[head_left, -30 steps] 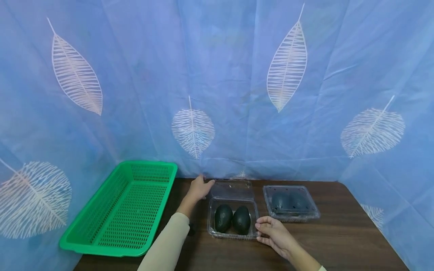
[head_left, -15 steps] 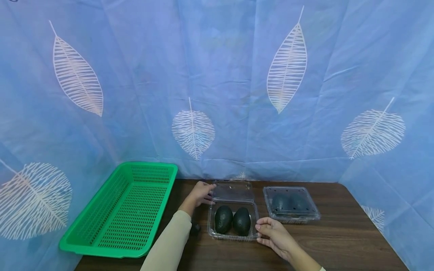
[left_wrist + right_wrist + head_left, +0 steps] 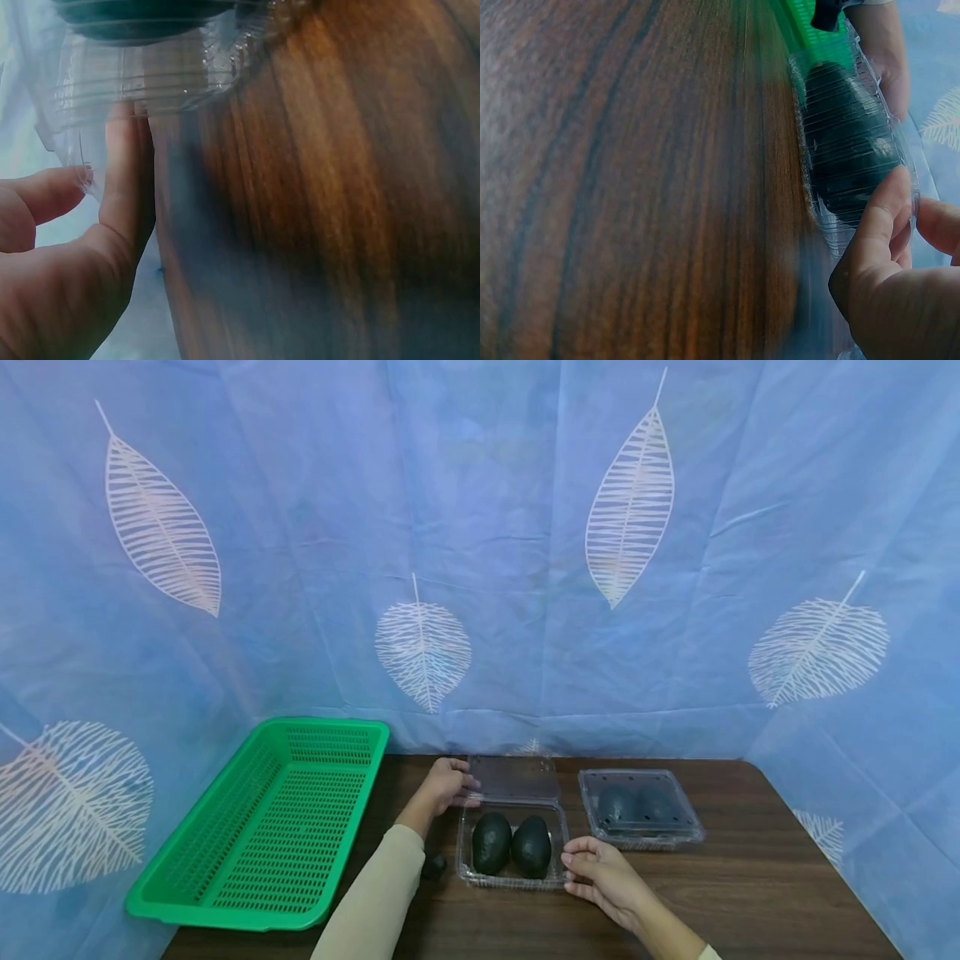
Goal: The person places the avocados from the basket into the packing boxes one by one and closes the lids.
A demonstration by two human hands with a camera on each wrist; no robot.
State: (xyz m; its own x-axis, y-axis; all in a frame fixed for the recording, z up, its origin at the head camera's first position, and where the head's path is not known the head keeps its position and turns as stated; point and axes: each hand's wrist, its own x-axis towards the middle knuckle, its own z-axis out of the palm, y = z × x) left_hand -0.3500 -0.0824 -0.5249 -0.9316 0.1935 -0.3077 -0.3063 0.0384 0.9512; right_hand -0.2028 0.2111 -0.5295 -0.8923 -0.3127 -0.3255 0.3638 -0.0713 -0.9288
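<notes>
An opened clear plastic clamshell container (image 3: 517, 883) lies on the table, its lid (image 3: 514, 778) folded back toward the curtain. Two dark green avocados (image 3: 492, 843) sit side by side in its base. At the left side near the hinge, my left hand (image 3: 442, 789) holds the plastic edge; the left wrist view has the thumb (image 3: 56, 193) on one side and a straight finger (image 3: 127, 169) against the wall. My right hand (image 3: 609, 878) pinches the front right rim between thumb and fingers. From the right wrist, one avocado (image 3: 847, 142) shows through the wall.
A green perforated plastic basket (image 3: 281, 827) stands on the left. To the right is a second clamshell container (image 3: 641, 810), closed, with dark fruit inside. A small black object (image 3: 433, 866) shows beside the left sleeve. A blue leaf-print curtain (image 3: 480, 527) hangs behind the brown table (image 3: 750, 877).
My left hand has drawn back slightly from the far end of the lid to the container's left side near the hinge. The right hand has kept its place on the rim.
</notes>
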